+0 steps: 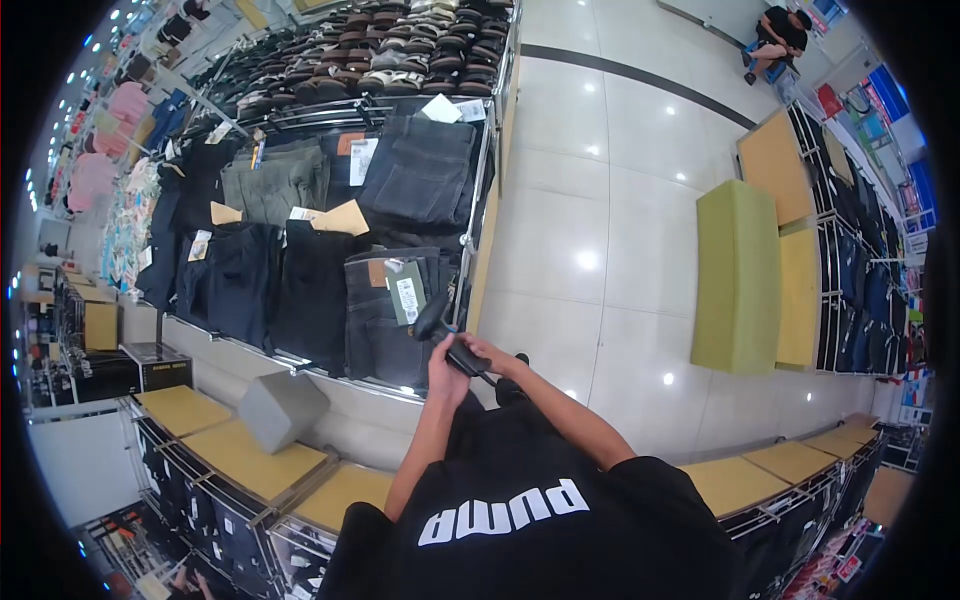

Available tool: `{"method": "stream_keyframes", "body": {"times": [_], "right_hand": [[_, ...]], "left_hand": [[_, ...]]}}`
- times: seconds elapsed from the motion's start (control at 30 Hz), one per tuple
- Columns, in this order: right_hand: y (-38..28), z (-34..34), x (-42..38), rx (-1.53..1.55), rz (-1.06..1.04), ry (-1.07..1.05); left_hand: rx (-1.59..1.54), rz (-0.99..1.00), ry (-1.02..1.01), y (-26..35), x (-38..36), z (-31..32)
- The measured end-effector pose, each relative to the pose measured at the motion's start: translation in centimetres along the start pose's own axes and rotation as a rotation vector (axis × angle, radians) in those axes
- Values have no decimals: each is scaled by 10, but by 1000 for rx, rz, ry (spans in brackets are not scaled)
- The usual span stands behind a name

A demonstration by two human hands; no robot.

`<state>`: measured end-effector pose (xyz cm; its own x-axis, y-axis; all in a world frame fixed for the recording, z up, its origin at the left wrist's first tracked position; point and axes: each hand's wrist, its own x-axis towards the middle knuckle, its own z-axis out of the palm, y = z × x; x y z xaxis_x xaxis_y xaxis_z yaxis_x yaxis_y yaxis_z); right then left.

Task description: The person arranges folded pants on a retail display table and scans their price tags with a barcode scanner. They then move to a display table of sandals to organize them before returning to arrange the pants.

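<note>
A black handheld barcode scanner [432, 318] is held in front of my body, its head toward the jeans table. My left hand [447, 372] is closed around the handle from the left. From the other side, my right hand [486, 353] also grips the handle. Just beyond the scanner's head lies a folded pair of dark grey jeans [375, 335] with a green and white tag [406, 297] on it. Folded black trousers [312, 300] are stacked to the left of those jeans, and another pair of dark jeans [420, 170] lies farther back.
Rows of sandals [390, 50] fill the rack behind the trousers. A grey cube stool [283, 410] is at the left, near wooden-topped racks. A green bench [735, 280] stands on the right beside more clothing racks. A seated person [780, 38] is at the far right.
</note>
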<state>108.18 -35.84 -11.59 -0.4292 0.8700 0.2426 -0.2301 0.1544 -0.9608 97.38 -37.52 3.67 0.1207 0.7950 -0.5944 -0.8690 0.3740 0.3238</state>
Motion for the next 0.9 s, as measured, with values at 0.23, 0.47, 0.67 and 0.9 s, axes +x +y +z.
{"method": "stream_keyframes", "body": {"times": [0.23,0.47,0.67,0.9], "right_hand": [[-104,-70,20,319,758,-88],[-131,-87,72,-62,656,-86],[-105,-119,109,-272,567,-160],[-108,-157,184,-244,617,-115]], "left_hand": [[366,318,24,1,63,0],[652,500,88,-13,80,43],[636,580,89,-9,117,46],[539,497,27,42,171,87]]}}
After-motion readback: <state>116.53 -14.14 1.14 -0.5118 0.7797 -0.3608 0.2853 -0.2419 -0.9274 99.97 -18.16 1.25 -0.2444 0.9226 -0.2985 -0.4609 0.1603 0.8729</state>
